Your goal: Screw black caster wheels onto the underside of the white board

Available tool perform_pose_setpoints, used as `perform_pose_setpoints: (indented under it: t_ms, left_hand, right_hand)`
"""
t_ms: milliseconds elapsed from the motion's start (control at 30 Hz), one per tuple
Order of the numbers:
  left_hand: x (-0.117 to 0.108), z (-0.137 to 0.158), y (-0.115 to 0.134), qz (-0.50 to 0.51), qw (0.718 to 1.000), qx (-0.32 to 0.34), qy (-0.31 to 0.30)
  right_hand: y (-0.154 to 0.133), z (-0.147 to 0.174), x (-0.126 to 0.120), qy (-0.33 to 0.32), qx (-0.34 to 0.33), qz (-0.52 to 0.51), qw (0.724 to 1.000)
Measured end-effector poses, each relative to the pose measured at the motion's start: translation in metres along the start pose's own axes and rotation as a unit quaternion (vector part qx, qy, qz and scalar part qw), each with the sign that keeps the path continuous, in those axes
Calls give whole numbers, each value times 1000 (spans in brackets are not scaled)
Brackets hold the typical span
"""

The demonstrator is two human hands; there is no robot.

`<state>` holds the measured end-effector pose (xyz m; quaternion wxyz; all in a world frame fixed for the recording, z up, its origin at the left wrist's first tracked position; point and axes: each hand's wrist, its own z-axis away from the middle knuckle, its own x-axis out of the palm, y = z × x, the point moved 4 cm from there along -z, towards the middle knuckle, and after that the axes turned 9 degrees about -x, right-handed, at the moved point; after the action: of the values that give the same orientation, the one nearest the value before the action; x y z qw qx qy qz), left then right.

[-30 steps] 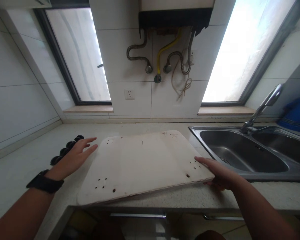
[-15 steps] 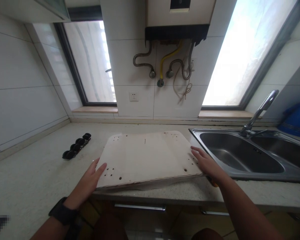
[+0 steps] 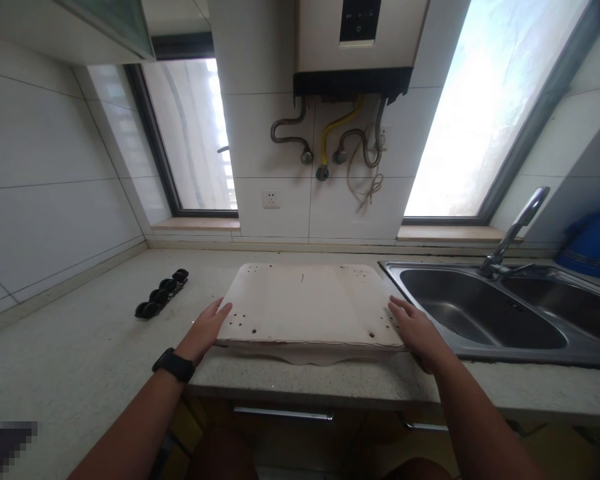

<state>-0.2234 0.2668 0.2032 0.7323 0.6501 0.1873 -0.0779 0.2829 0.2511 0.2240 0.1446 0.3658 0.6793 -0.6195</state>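
Lying flat between both hands, most of it ahead of them: white board (image 3: 310, 303), on the counter (image 3: 100, 353). Long axis running crosswise, roughly from left hand (image 3: 209, 328) to right hand (image 3: 416, 330); near long edge about square to the body. Touched at both short ends, close to the near corners; neither hand clearly nearer.

Left: at the left edge, thumb and forefinger parted. Right: at the right edge, fingers reaching a little over the top face. Both well apart from each other, palms turned inward. Hidden below the rim, so cannot tell whether pinching the board or only resting against it.

On the top face: small holes clustered toward the corners, a larger one just inside each hand, a short dark mark toward the far edge. Below the near edge: a wavy-edged strip.

Out beyond the left hand: black wheels (image 3: 161, 295) in a slanting row, apart from the board. Just beyond the right hand: sink (image 3: 467, 310), with tap (image 3: 517, 233) farther off.
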Motion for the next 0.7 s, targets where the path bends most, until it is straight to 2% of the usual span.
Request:
perform_pose_setpoints:
  t_ms: [200, 467, 700]
  left_hand:
    - [4, -18, 6, 17, 1000, 9, -8]
    - [-1, -22, 8, -15, 999, 31, -7]
    - [-17, -41, -10, -92, 993, 50, 50]
  right_hand:
    - [0, -10, 4, -4, -7, 24, 1000]
    - [5, -15, 9, -6, 5, 55, 998]
    - [5, -7, 13, -12, 26, 40, 999]
